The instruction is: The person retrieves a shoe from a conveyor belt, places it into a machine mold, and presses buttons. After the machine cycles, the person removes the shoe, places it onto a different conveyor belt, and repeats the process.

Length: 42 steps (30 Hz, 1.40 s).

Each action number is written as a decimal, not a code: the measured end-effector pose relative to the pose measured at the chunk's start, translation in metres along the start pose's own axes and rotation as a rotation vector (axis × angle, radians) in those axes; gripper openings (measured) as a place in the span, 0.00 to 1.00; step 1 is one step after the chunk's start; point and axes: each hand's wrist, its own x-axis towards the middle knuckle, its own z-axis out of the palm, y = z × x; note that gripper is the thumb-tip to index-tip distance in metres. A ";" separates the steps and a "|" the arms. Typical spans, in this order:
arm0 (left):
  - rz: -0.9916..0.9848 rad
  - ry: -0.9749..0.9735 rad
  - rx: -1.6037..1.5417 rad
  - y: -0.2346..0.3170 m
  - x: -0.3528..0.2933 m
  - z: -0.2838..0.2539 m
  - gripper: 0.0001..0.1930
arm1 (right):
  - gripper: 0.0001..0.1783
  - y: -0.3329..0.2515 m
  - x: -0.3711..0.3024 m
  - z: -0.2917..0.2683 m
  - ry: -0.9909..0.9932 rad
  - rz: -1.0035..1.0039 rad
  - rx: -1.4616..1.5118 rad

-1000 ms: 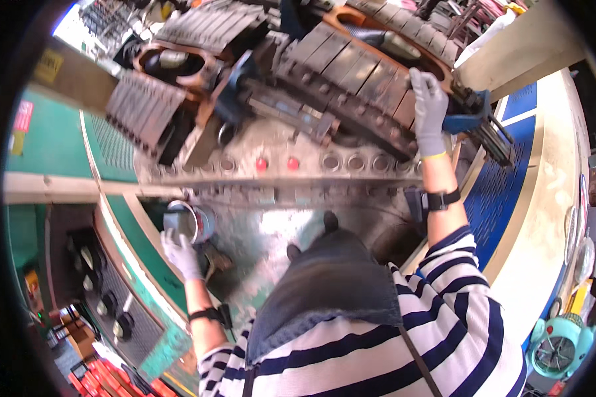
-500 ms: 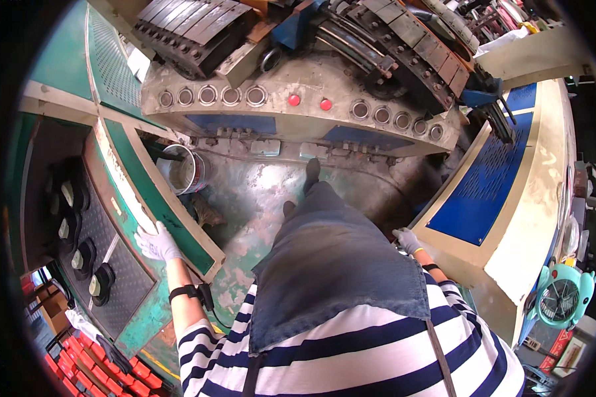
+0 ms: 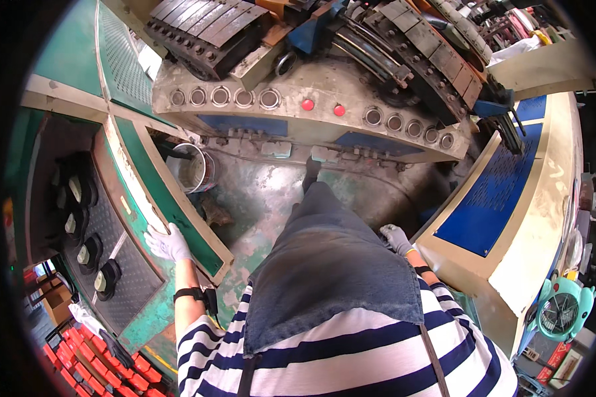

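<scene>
My left hand (image 3: 168, 243), in a white glove, lies with its fingers spread on the inner edge of a green and cream conveyor frame (image 3: 136, 192). Nothing is held in it. My right hand (image 3: 396, 239), gloved too, hangs loosely curled beside my denim apron (image 3: 331, 271), its fingers apart and no object visible in it. Closest to that hand is the cream cabinet with a blue slotted panel (image 3: 490, 198). Several black shoe-like pieces with pale insides (image 3: 89, 255) sit on the dark studded belt (image 3: 129, 291) left of my left hand.
Ahead stands a cream machine (image 3: 321, 135) with round dials, two red buttons (image 3: 308, 104) and heavy metal clamps above. A white bucket (image 3: 195, 171) is on the floor by the conveyor. Red plastic parts (image 3: 89, 357) fill the lower left. A mint-green fan (image 3: 563, 308) stands at right.
The machine, conveyor and cabinet have shifted slightly right and down in view. My left hand stays at the frame's edge; my right hand has moved inward, closer to the apron.
</scene>
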 end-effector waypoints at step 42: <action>-0.289 -0.234 0.121 0.068 0.139 -0.004 0.52 | 0.32 -0.797 0.120 0.019 0.552 -1.230 -0.473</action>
